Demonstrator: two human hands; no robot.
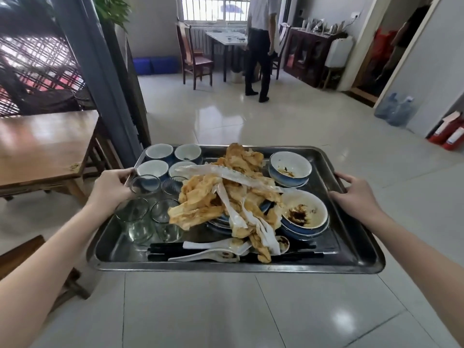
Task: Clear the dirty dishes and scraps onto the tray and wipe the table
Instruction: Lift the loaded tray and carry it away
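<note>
Left grip (113, 185) and right grip (354, 194) hold the tray (226, 268); scraps (206, 194) bury plates (219, 224).

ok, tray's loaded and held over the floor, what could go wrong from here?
1. The empty glasses stand loose by the left grip; a tilt of the tray could slide or topple them.
2. The soiled napkin heap rises above the rim and might shed pieces onto the glossy floor.
3. A person stands ahead; the right grip also holds the tray, so neither is free to absorb a bump.
</note>
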